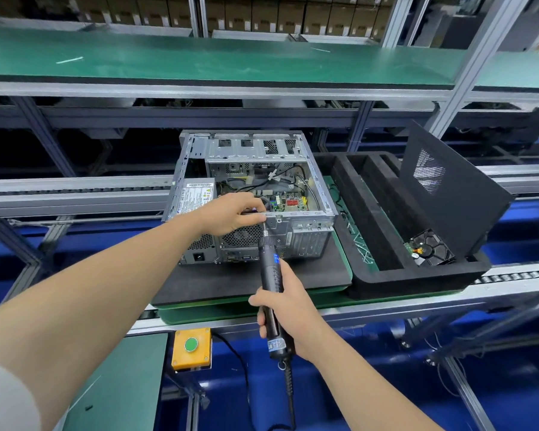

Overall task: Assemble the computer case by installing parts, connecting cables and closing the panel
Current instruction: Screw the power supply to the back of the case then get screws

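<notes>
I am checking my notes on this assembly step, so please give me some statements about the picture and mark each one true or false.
1. The right hand grips a screwdriver. True.
2. The panel is closed on the case. False: the case is open, and the panel leans in the foam tray to its right.
3. The left hand is at the case's top rear edge, by the screwdriver's tip. True.
4. The button on the yellow box is red. False: it is green.
</notes>
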Motion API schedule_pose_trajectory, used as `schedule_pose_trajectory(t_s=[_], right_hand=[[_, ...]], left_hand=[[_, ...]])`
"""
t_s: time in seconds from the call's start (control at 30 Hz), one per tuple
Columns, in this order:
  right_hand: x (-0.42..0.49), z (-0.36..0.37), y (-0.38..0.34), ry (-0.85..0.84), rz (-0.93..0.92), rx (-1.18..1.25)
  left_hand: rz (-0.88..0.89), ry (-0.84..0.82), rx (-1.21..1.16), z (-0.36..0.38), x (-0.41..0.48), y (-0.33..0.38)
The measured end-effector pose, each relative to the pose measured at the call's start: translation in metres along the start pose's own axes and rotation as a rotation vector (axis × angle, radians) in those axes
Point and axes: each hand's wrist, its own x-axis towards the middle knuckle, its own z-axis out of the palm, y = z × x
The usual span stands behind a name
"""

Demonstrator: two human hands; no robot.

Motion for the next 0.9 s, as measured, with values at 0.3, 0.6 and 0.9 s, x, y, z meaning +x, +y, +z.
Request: schedule_pose_trajectory(t_s=[0.3, 0.6, 0.9], right_hand=[[0.0, 0.0, -0.001, 0.022, -0.002, -0.077], [-0.001, 0.007, -0.003, 0.059, -0.026, -0.095], [0.0, 0.009, -0.003, -0.046, 0.03, 0.178]], left_hand=[[0.013, 0.013, 0.048, 0.001, -0.001, 0.0], [0.032, 0.054, 0.117, 0.004, -0.004, 0.004], [0.034, 0.034, 0.152, 0.004, -0.006, 0.008]])
